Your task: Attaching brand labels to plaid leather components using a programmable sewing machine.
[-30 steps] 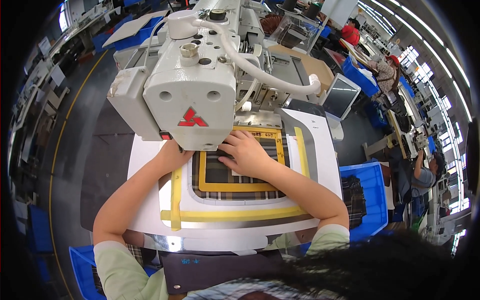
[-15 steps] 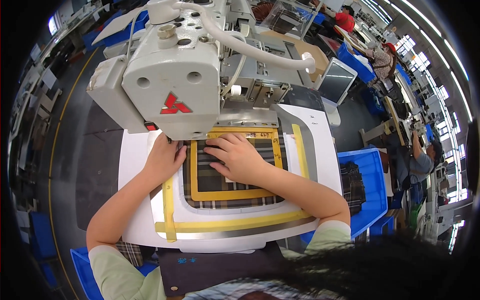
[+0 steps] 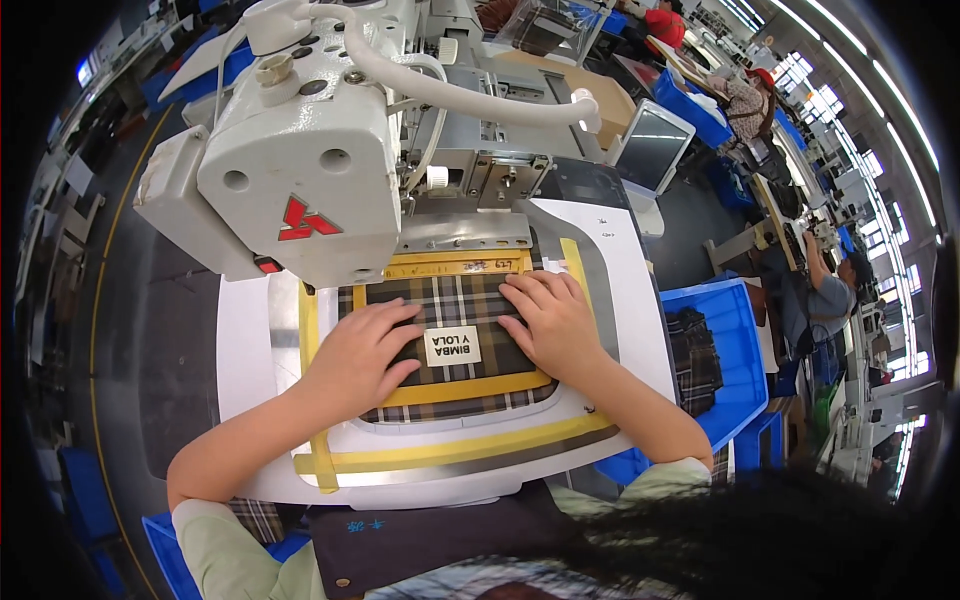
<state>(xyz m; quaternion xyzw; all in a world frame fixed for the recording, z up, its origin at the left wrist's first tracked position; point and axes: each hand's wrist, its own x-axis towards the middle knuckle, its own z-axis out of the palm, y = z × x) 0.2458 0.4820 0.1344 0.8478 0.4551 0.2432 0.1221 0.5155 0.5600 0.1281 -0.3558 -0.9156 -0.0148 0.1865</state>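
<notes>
A plaid fabric piece (image 3: 445,300) lies within a yellow frame (image 3: 455,385) on a white template board (image 3: 240,390) with yellow tape. On the fabric sits a white rectangular label (image 3: 452,346) with dark lettering. My left hand (image 3: 360,355) rests on the fabric's left side, fingers apart, left of the label. My right hand (image 3: 555,330) lies spread over the right side, fingertips near the frame's upper right. The grey-white head of a sewing machine (image 3: 290,200), with a metal plate (image 3: 465,230) beside it, stands just beyond my hands.
A blue bin (image 3: 740,360) of plaid pieces is at my right, another (image 3: 170,555) at lower left. A tablet (image 3: 650,145) stands right of the machine. Co-workers sit along the right, including one in red (image 3: 665,25) and one in grey (image 3: 815,300). An aisle (image 3: 115,300) runs along the left.
My left hand has come from beside the machine head down onto the fabric. My right hand has shifted rightward, uncovering the label. The machine appears further left and higher in the view.
</notes>
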